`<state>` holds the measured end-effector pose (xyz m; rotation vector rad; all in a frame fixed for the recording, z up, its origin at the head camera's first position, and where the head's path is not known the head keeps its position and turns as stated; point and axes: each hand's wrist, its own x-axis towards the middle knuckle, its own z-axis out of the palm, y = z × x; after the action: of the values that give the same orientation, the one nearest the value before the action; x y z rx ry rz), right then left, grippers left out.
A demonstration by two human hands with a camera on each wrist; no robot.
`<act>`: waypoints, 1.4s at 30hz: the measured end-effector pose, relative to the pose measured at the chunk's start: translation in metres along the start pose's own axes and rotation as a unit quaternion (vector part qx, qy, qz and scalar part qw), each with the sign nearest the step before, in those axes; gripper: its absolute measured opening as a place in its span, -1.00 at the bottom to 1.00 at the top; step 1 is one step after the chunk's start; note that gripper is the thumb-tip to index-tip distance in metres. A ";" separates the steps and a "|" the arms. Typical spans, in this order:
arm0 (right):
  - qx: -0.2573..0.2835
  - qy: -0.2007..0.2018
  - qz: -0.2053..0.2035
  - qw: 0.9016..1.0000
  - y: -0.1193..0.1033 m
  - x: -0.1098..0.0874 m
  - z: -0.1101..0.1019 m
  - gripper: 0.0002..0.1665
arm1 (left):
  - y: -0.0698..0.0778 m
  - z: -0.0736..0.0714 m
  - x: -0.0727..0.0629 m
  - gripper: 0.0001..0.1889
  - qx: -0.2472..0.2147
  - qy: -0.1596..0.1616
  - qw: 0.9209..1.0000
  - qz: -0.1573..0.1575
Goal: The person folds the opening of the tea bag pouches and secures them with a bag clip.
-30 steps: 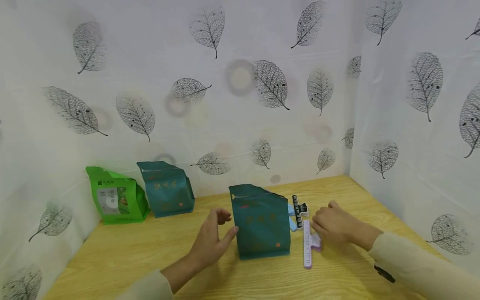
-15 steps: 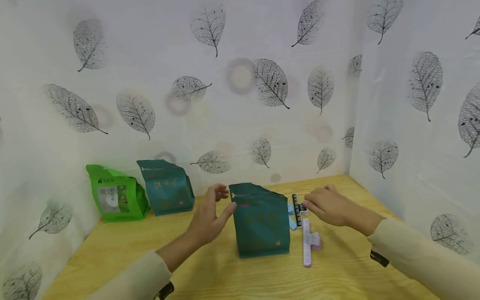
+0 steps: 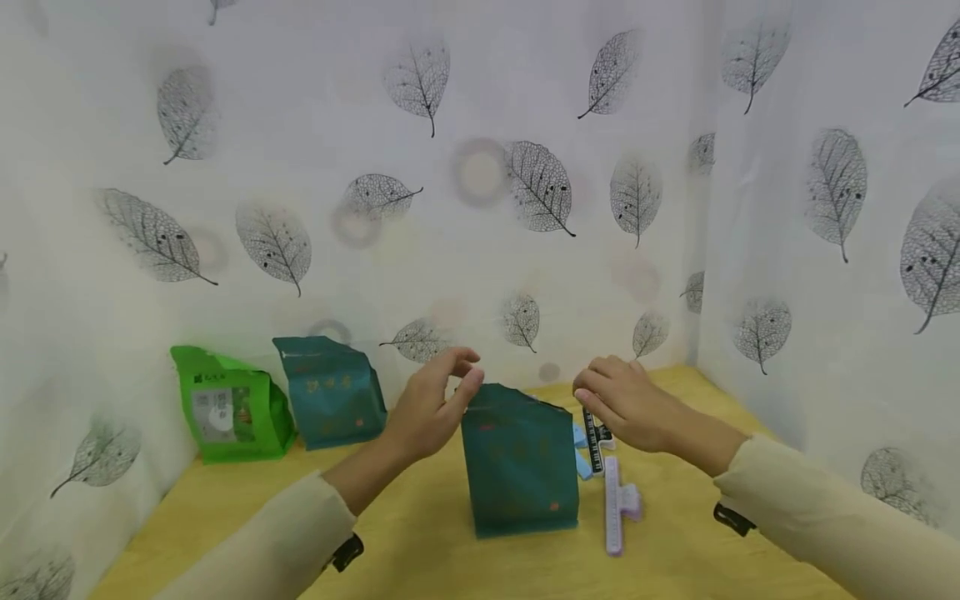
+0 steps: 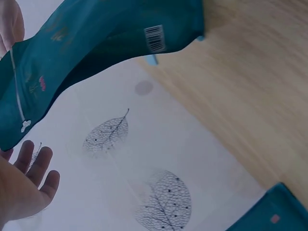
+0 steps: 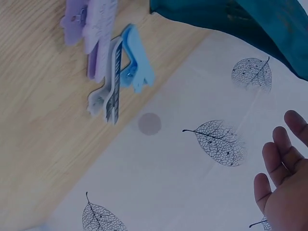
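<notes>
A dark green pouch (image 3: 521,467) stands upright on the wooden table, its top slanting down to the right. My left hand (image 3: 435,408) is at its upper left corner, thumb overlapping that corner in the head view. In the left wrist view the fingers (image 4: 41,166) are loosely spread beside the pouch's top, near a small white tear-strip mark. My right hand (image 3: 630,404) hovers off the pouch's upper right corner, fingers relaxed and holding nothing. Below it lie a purple sealing clip (image 3: 613,508), a black-and-white clip (image 3: 594,442) and a light blue clip (image 5: 137,60).
A bright green pouch (image 3: 236,412) and a second dark green pouch (image 3: 333,392) stand at the back left of the table (image 3: 420,558). White cloth (image 3: 480,275) with leaf prints hangs behind and along both sides.
My right hand has risen from beside the purple clip and moved left towards the pouch's top. My left hand has moved up from the pouch's side to its upper left corner.
</notes>
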<state>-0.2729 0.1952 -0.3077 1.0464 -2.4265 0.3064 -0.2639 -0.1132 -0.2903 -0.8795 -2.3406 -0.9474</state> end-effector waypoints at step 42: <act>0.039 0.076 -0.112 0.990 -0.034 0.031 0.030 -0.78 | 0.026 0.012 0.035 -0.83 0.171 -0.181 0.960 0.126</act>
<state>-0.2761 0.1412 -0.3173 1.2682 -2.1540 0.3911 -0.2715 -0.0768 -0.2654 -1.2443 -2.5001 -0.2789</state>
